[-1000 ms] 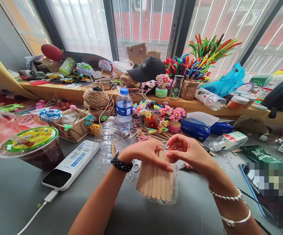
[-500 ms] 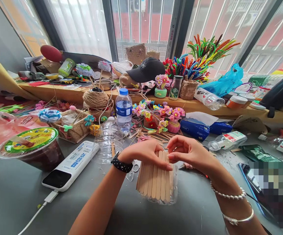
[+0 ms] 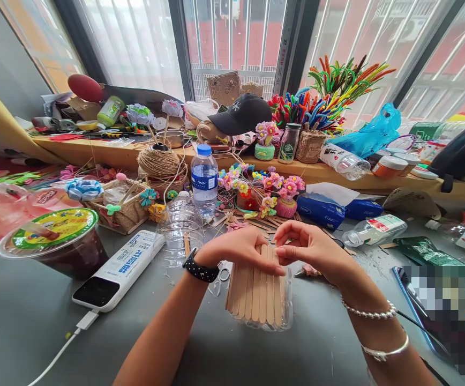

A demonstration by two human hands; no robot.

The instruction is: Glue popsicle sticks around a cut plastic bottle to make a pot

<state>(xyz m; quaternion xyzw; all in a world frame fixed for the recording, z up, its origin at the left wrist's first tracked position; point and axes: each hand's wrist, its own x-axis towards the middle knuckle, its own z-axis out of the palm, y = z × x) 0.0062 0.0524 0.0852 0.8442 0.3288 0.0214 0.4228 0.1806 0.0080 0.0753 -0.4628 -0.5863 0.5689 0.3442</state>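
A row of wooden craft sticks (image 3: 259, 297) lies side by side over a clear plastic container (image 3: 287, 313), whose rounded edge shows below and to the right. My left hand (image 3: 248, 249) grips the far part of this row, its thumb laid across the top and its other fingers mostly hidden behind. At the far right end of the sticks, my right hand (image 3: 310, 246) is curled with thumb and fingertips pinched at a stick's tip. On the table just right of that hand is the nozzle of a small pinkish tool (image 3: 308, 271), partly covered.
A clear cut bottle (image 3: 180, 230), a water bottle (image 3: 204, 182) and a white power bank (image 3: 118, 273) stand or lie to the left, beside a lidded cup (image 3: 55, 241). Loose sticks, pipe-cleaner flowers (image 3: 284, 190) and tissue packs (image 3: 321, 209) lie behind. A phone (image 3: 421, 311) is at right.
The view has shifted very slightly. Both hands keep the same hold on the sticks; my right forearm has moved a little to the left.
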